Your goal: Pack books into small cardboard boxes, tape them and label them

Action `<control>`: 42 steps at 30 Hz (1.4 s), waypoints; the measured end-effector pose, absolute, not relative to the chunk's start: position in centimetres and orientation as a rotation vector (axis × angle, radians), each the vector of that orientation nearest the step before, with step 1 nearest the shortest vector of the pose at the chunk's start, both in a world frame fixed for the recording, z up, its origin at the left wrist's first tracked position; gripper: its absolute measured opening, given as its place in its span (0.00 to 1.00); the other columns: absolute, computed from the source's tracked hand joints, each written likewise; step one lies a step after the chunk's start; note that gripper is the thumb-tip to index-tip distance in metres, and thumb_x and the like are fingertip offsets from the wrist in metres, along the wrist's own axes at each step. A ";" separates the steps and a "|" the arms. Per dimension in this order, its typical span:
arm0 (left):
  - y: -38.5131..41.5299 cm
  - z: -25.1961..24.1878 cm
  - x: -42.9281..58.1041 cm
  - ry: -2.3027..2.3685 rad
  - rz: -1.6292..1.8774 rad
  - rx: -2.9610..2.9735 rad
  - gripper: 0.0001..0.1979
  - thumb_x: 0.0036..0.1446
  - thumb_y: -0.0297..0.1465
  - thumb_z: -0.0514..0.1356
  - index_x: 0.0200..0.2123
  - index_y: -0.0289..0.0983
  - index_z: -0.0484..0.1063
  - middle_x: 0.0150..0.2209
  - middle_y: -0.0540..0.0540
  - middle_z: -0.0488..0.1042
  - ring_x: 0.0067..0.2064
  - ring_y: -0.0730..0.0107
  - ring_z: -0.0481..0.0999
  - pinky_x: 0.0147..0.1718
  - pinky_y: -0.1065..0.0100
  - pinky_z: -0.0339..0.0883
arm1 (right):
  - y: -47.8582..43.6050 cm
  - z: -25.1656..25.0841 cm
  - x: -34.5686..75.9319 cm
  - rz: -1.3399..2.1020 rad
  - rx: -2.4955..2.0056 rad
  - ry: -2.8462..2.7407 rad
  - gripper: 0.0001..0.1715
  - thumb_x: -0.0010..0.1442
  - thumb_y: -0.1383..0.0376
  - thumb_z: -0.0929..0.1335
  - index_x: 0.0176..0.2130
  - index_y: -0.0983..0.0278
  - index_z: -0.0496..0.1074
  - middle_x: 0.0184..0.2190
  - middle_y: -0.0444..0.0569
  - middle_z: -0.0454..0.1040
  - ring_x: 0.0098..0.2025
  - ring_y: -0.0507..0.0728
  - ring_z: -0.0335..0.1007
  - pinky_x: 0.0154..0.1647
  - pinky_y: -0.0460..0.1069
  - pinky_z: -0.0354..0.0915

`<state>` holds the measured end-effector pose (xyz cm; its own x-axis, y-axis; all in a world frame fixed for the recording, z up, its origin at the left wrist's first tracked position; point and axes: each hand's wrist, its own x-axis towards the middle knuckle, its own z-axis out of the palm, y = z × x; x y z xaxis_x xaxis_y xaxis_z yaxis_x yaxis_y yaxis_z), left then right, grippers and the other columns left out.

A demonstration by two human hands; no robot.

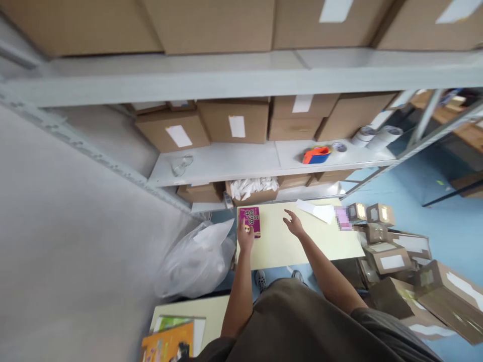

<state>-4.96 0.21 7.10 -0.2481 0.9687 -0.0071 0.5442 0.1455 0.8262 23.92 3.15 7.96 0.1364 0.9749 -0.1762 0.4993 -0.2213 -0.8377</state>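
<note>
The scene is brightly lit, with soft shadows cast beneath the shelf beam (241, 83). The left upright (68, 134) is slanted by wide-angle distortion; upper cartons (211, 25) are softened; a pink rectangle (343, 218) at right is pixelated.

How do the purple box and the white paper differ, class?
Surface: the purple box carries printing; the white paper looks plain. Shape: the box is blocky; the paper is thin. Place: the box is at the table's left end, under the left hand; the paper lies farther right, with no hand on it. Both rest on the table.
</note>
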 end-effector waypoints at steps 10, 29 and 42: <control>8.9 15.3 11.4 1.550 1.056 1.730 0.35 0.67 0.34 0.60 0.75 0.45 0.62 0.76 0.41 0.62 0.78 0.52 0.58 0.76 0.49 0.53 | 5.0 16.0 39.9 0.521 -1.716 -1.479 0.32 0.65 0.62 0.68 0.67 0.56 0.74 0.64 0.55 0.77 0.67 0.67 0.72 0.69 0.65 0.69; 9.6 23.1 19.1 1.730 1.162 1.682 0.35 0.67 0.36 0.62 0.76 0.48 0.62 0.76 0.44 0.63 0.77 0.50 0.59 0.75 0.49 0.58 | 30.5 27.5 45.2 0.383 -1.660 -2.117 0.35 0.64 0.72 0.68 0.69 0.63 0.70 0.68 0.60 0.73 0.74 0.69 0.57 0.75 0.64 0.54; 7.4 22.8 13.6 1.658 1.114 1.693 0.34 0.68 0.35 0.61 0.76 0.47 0.61 0.75 0.42 0.64 0.75 0.50 0.63 0.73 0.48 0.62 | 19.0 26.3 45.0 0.074 -1.758 -2.103 0.22 0.71 0.69 0.63 0.61 0.65 0.75 0.56 0.63 0.79 0.62 0.69 0.66 0.73 0.61 0.44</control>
